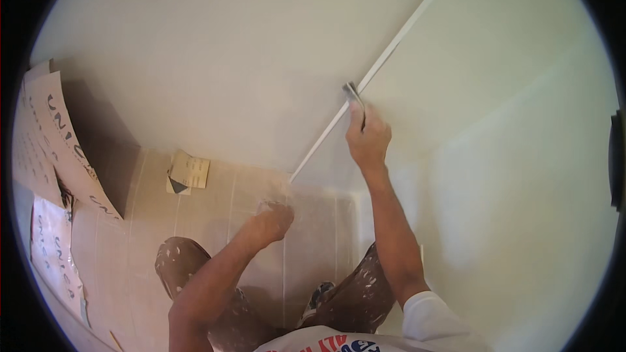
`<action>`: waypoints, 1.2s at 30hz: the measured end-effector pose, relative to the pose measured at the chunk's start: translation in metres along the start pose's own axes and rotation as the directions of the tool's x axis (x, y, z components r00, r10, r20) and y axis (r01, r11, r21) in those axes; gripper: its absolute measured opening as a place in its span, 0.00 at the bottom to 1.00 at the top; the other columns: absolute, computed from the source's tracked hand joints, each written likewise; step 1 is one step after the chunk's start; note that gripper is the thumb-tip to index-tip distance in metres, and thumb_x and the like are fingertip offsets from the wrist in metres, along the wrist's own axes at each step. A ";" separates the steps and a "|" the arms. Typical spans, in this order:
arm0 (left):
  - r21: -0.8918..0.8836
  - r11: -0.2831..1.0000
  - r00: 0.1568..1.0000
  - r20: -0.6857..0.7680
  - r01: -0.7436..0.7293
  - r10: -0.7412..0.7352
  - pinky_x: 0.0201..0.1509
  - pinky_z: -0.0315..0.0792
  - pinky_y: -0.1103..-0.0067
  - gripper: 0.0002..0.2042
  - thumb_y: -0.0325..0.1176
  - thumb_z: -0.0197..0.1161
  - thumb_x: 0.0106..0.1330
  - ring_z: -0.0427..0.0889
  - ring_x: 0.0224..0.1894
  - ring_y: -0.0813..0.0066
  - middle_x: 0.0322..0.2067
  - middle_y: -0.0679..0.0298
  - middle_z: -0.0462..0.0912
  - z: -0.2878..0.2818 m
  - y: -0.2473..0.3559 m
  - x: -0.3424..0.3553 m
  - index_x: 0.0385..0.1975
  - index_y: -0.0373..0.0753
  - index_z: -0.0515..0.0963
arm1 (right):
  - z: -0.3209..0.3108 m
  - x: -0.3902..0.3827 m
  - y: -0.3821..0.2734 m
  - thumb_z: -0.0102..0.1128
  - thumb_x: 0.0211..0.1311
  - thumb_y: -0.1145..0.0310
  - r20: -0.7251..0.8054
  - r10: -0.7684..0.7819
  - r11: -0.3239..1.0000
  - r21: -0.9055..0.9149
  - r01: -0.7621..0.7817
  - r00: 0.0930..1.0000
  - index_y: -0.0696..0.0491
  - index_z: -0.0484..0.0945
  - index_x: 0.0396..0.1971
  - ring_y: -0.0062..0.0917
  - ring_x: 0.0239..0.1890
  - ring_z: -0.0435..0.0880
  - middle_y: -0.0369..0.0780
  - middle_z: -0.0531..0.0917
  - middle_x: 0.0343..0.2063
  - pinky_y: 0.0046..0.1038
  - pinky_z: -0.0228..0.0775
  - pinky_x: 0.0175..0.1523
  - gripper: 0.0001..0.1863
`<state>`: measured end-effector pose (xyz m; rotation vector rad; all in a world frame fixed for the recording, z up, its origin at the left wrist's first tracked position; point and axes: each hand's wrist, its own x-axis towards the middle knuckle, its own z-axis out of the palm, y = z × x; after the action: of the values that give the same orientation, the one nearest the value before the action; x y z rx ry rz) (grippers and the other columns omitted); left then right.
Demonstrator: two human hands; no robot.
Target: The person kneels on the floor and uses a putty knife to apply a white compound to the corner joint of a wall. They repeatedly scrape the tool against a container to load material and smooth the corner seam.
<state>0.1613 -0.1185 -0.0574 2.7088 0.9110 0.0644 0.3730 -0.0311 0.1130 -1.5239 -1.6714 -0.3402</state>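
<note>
The right hand pinches a gray pad at the white strip. Nearer and left, the left hand curls; I can't tell what's inside.

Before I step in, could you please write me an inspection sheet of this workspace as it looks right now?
Surface: pale floor marked with straight lines.
Job's things: small dark flat piece, held at the white strip that slants down toward the floor.
Clutter: large printed sheets at the left; a yellowish piece with a dark corner on the floor.
Grips: right grip closed on the dark piece; left grip low near the strip's lower end, blurred, contents unclear.
Cables: nothing seen.
Surroundings: pale wall on both sides of the strip; white-spotted brown trousers below.
</note>
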 end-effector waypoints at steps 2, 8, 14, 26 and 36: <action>-0.225 0.972 0.997 -0.069 -0.061 0.047 0.48 0.72 0.61 0.14 0.27 0.64 0.52 0.79 0.42 0.50 0.36 0.49 0.80 -0.023 0.008 0.000 0.39 0.34 0.74 | 0.009 -0.029 0.022 0.54 0.66 0.62 -0.051 -0.013 1.000 -0.022 0.012 0.999 0.55 0.75 0.23 0.45 0.14 0.74 0.47 0.73 0.11 0.41 0.64 0.21 0.14; -0.096 0.995 0.991 0.133 0.028 -0.015 0.48 0.73 0.63 0.14 0.29 0.64 0.52 0.80 0.44 0.52 0.35 0.49 0.81 0.000 0.003 -0.002 0.39 0.34 0.74 | 0.006 0.001 0.011 0.60 0.61 0.67 -0.146 -0.172 0.984 -0.079 0.161 0.974 0.55 0.75 0.21 0.35 0.09 0.73 0.43 0.74 0.09 0.32 0.62 0.16 0.11; -0.007 1.000 1.000 -0.002 0.024 -0.024 0.36 0.75 0.66 0.08 0.27 0.62 0.53 0.84 0.35 0.56 0.29 0.54 0.82 -0.002 -0.008 -0.009 0.32 0.36 0.79 | 0.011 -0.009 0.006 0.57 0.64 0.64 -0.226 -0.162 0.987 -0.017 0.162 0.961 0.54 0.76 0.21 0.39 0.11 0.72 0.42 0.72 0.08 0.36 0.62 0.19 0.13; -0.190 0.979 0.980 0.193 0.076 -0.038 0.49 0.72 0.60 0.13 0.29 0.63 0.55 0.79 0.47 0.49 0.39 0.48 0.81 -0.028 0.005 -0.003 0.40 0.35 0.75 | -0.019 0.012 0.006 0.58 0.64 0.63 -0.137 -0.083 0.996 -0.025 0.080 0.987 0.54 0.75 0.23 0.36 0.10 0.73 0.41 0.73 0.09 0.34 0.62 0.17 0.12; -0.021 0.990 0.941 0.314 0.139 -0.126 0.55 0.71 0.61 0.22 0.35 0.61 0.62 0.78 0.50 0.48 0.44 0.47 0.80 -0.020 -0.030 -0.019 0.56 0.37 0.70 | -0.005 -0.044 0.025 0.56 0.63 0.55 0.380 0.013 0.998 0.048 -0.033 0.925 0.56 0.79 0.26 0.46 0.20 0.78 0.47 0.77 0.15 0.43 0.68 0.27 0.18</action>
<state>0.1255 -0.1022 -0.0452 2.5113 0.9762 -0.3584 0.3948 -0.0596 0.0766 -1.6431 -1.9394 0.0194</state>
